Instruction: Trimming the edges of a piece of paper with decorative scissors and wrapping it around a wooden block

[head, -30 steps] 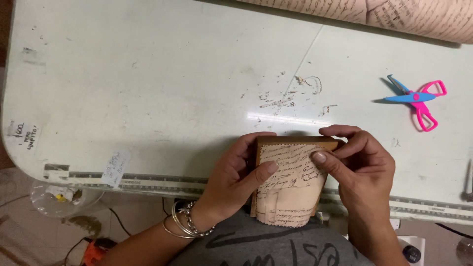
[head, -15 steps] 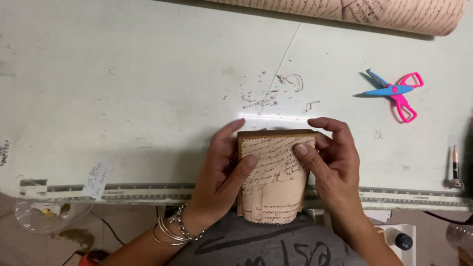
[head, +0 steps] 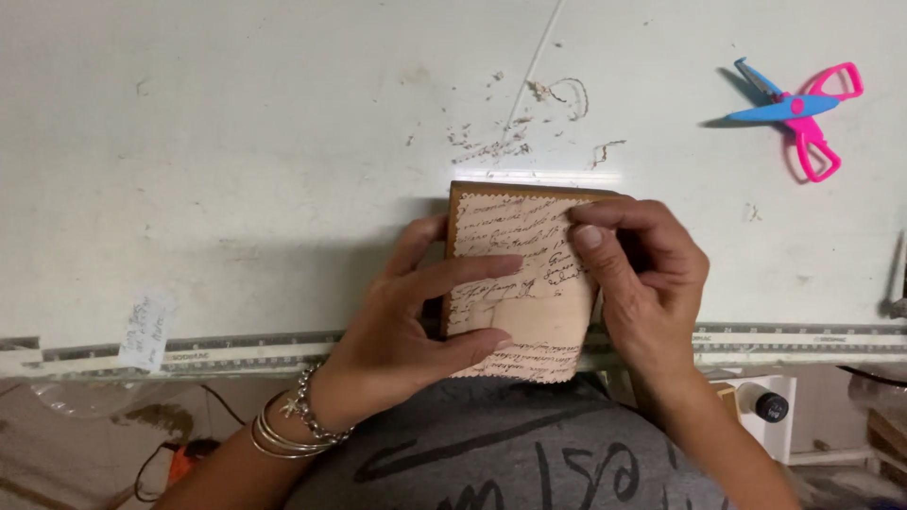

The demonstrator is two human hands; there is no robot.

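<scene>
Thin, light, crease-prone script-printed paper pressed flat onto stiff brown board at worktop front edge, left hand and right hand grip flat-fingered, best handled by edges.

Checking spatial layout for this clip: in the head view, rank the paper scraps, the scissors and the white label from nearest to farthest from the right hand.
From the right hand:
1. Paper scraps, just above it, near the table's middle.
2. Scissors, up at the far right.
3. White label, far left, at the table's near edge.
</scene>
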